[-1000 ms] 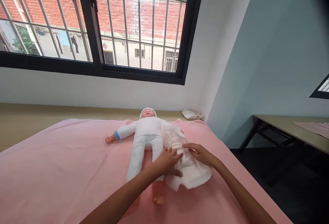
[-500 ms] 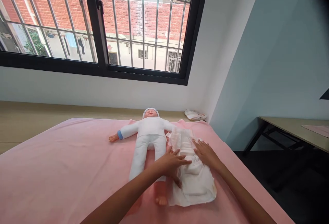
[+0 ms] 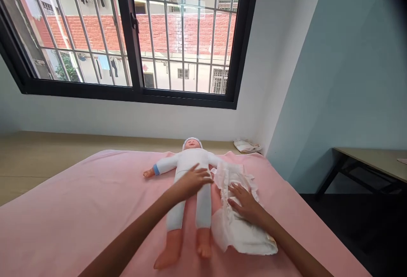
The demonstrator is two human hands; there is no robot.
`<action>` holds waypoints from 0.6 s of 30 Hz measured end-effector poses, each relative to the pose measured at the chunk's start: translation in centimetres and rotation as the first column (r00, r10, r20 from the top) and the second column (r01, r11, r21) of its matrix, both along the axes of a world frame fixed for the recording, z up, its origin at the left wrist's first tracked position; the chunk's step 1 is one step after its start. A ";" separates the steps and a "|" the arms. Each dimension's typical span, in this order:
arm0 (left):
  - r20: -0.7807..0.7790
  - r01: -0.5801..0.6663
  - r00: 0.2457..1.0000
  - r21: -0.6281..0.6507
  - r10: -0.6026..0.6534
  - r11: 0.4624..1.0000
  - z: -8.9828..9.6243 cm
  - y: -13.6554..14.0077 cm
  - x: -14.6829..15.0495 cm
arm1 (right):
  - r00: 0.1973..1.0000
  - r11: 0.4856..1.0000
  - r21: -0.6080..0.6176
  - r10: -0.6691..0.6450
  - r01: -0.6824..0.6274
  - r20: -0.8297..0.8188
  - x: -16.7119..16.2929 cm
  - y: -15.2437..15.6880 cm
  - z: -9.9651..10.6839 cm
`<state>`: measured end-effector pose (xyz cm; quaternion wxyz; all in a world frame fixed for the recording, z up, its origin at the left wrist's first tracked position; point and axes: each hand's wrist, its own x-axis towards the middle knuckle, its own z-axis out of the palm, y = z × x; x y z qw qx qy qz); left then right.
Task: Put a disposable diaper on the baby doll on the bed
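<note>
The white-suited baby doll with bare feet (image 3: pixel 190 183) lies face up on the pink fleece blanket (image 3: pixel 79 209). The left hand (image 3: pixel 192 180) rests open and flat on its belly, gripping nothing. Just beside it, the right hand (image 3: pixel 243 202) presses open-palmed on the white frilled disposable diaper (image 3: pixel 238 222), apparently unfolded. Keeping the doll steady with even pressure seems wise.

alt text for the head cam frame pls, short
A person's left hand rests on the belly of a baby doll lying face-up on a pink blanket, while the right hand presses flat on an open white diaper beside it. A barred window fills the wall behind.
</note>
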<state>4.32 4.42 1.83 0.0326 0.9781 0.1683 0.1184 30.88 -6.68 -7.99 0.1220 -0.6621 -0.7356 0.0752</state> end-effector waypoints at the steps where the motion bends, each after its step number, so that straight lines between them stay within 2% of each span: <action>1: 0.033 -0.063 0.998 0.035 0.062 0.997 -0.3 1.0 -1.8 | 1.000 1.000 0.006 -0.002 0.002 -0.002 0.0 0.0 -0.3; 2: 0.061 -0.121 0.992 0.119 0.115 0.985 -0.8 1.8 -3.6 | 1.000 1.000 0.020 -0.001 0.001 -0.003 0.1 -0.1 -0.5; 4: 0.100 -0.165 0.985 0.246 0.144 0.955 -2.0 2.8 -6.5 | 1.000 0.999 0.048 -0.001 0.001 0.001 0.3 -0.1 -0.9; 7: -0.021 -0.144 0.987 0.280 0.156 0.949 -3.0 2.0 -8.5 | 1.000 0.997 0.075 0.005 -0.006 0.012 0.5 0.0 -1.5; 10: -0.225 -0.066 0.968 0.178 0.106 0.982 -3.1 -1.1 -7.7 | 1.000 0.996 0.085 0.019 -0.020 0.009 0.5 0.1 -1.9; 12: -0.276 0.022 0.961 0.149 0.020 0.989 -3.5 -3.5 -6.5 | 1.000 0.996 0.087 0.022 -0.023 0.003 0.5 0.1 -2.0; 15: -0.239 0.210 0.952 0.063 -0.190 0.976 -5.1 -6.3 -4.9 | 1.000 0.995 0.091 0.029 -0.029 -0.001 0.6 0.1 -2.0; 18: -0.117 0.322 0.943 0.069 -0.313 0.944 -6.5 -7.9 -3.8 | 0.999 0.994 0.108 0.036 -0.035 -0.001 0.6 0.1 -2.0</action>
